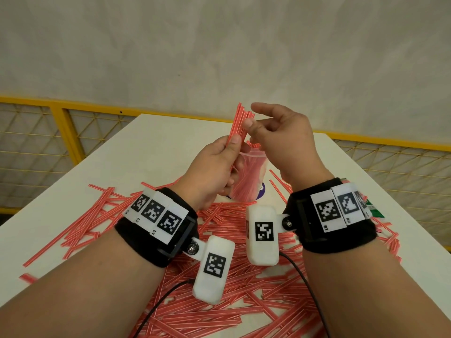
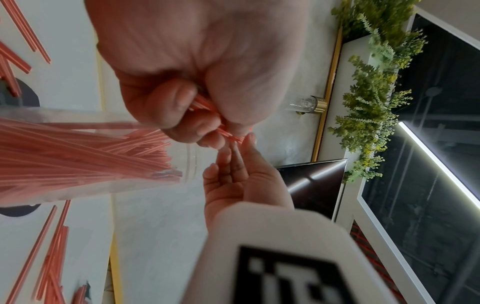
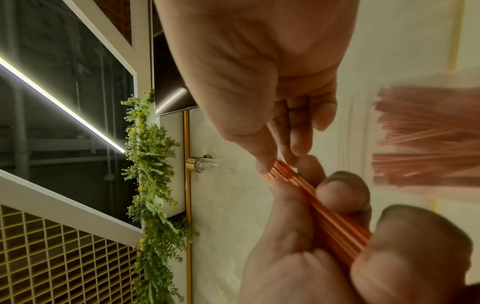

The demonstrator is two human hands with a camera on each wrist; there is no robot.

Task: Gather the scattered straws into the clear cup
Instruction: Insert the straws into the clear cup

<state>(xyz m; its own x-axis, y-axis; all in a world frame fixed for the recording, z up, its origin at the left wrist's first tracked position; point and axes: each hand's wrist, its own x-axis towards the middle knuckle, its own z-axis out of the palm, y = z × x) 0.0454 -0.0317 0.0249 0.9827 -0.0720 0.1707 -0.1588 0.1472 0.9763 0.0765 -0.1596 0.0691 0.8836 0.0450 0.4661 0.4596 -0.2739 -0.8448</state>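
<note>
My left hand (image 1: 229,152) grips a bundle of red straws (image 1: 241,120) upright just above the clear cup (image 1: 251,181). The cup stands on the white table (image 1: 146,147) and holds many red straws. My right hand (image 1: 253,118) is beside the bundle's upper end, thumb and fingertips (image 3: 298,148) touching the tips, index finger stretched out above them. In the left wrist view the bundle (image 2: 207,107) sits in my left fist, and the right hand's straight fingers (image 2: 233,160) meet the ends. Many loose straws (image 1: 244,301) lie scattered on the table under my wrists.
A dark round mat (image 1: 261,191) lies under the cup. A small green item (image 1: 375,211) peeks out behind my right wristband. A yellow mesh fence (image 1: 66,132) runs round the table's far and side edges. Bare table lies to the left and beyond the cup.
</note>
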